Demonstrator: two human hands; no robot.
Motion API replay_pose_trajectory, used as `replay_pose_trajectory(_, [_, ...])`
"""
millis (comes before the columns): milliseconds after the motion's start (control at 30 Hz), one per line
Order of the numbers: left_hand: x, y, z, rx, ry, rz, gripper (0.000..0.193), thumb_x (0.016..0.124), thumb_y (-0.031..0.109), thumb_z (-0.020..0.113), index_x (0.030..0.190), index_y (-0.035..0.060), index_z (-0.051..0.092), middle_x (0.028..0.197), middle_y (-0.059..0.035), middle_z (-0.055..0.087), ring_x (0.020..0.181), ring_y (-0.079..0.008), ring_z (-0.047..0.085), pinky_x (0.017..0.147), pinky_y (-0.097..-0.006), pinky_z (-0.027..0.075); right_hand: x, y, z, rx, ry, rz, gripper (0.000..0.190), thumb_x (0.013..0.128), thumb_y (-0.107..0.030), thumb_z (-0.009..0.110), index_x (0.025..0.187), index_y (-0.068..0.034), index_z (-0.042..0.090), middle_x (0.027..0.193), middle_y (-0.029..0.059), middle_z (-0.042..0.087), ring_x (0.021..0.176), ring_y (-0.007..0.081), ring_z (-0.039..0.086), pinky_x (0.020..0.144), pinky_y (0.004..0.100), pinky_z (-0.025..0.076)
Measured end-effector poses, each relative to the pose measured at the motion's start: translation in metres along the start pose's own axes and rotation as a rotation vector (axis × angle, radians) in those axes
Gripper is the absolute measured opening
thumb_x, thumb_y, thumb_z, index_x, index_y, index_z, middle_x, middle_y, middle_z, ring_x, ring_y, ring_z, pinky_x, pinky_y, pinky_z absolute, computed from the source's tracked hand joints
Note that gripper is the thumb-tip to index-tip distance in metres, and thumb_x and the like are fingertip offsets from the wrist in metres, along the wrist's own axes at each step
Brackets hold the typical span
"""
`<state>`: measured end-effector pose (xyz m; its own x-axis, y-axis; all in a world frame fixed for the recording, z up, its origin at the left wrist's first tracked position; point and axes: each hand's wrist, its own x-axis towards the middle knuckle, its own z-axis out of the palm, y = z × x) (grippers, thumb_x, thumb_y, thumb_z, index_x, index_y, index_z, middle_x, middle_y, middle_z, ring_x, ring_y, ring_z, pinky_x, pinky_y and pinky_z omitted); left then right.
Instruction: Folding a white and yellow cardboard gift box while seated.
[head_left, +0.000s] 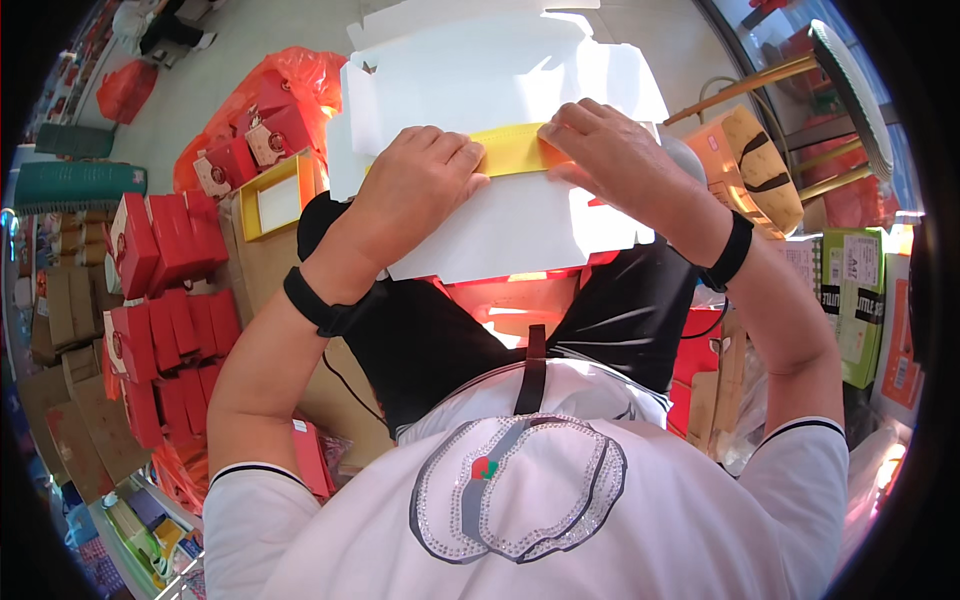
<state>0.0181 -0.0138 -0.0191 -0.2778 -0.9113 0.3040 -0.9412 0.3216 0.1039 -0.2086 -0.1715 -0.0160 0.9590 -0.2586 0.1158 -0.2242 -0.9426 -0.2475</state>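
Note:
A yellow cardboard strip (514, 150) lies crosswise over a large white die-cut cardboard sheet (465, 90), which rests across my thighs. My left hand (424, 176) grips the strip's left part, its fingers bent over it and the thumb near the lower edge. At the strip's right end my right hand (604, 146) pinches it between fingers and thumb. The middle of the strip shows between the hands; the ends are partly hidden under them. Below the white sheet, between my legs, red material (517, 300) shows.
Rows of red gift boxes (169, 322) stand at the left, near an open yellow box frame (276, 196) and a red plastic bag (322, 75) holding more boxes. On the right are a patterned carton (757, 169), a stool (851, 97) and a green box (855, 300).

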Motion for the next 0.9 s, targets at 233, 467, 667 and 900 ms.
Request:
replay_pose_trajectory(233, [0.002,-0.005,-0.002,0.001,0.039,-0.095,0.022,0.098,0.016,0.068,0.116,0.0050,0.062,0.091,-0.0125,0.070,0.086,-0.0297,0.070,0.077,-0.0397,0.057,0.003,0.006,-0.001,-0.021,0.068,-0.031,0.029,0.094,-0.011,0.068,0.123,-0.007,0.067,0.102,0.0092,0.071,0.106,0.0276,0.066,0.090,0.0384,0.057])
replay_pose_trajectory(467, [0.016,-0.026,0.010,-0.052,0.110,-0.143,0.022,0.099,0.014,0.067,0.119,0.0061,0.064,0.091,-0.0118,0.070,0.082,-0.0301,0.068,0.069,-0.0406,0.056,0.034,0.020,0.001,0.046,0.064,0.132,0.026,0.099,-0.012,0.062,0.124,-0.008,0.069,0.105,0.0113,0.073,0.103,0.0291,0.071,0.087,0.0396,0.058])
replay_pose_trajectory(667, [0.022,-0.026,0.015,0.098,0.074,-0.184,0.036,0.095,0.017,0.070,0.128,0.0069,0.063,0.103,-0.0095,0.066,0.096,-0.0280,0.065,0.079,-0.0410,0.054,0.040,0.028,0.009,-0.149,0.129,0.085,0.028,0.100,-0.018,0.064,0.126,-0.009,0.069,0.113,0.0090,0.069,0.112,0.0269,0.065,0.091,0.0422,0.056])
replay_pose_trajectory(900, [0.017,-0.021,0.002,0.069,-0.059,-0.325,0.046,0.096,0.026,0.071,0.138,0.0111,0.060,0.110,-0.0110,0.067,0.103,-0.0298,0.065,0.085,-0.0430,0.053,0.036,0.028,0.005,-0.073,0.072,0.144,0.035,0.098,-0.022,0.068,0.132,-0.015,0.066,0.117,0.0072,0.066,0.116,0.0260,0.062,0.092,0.0423,0.056])
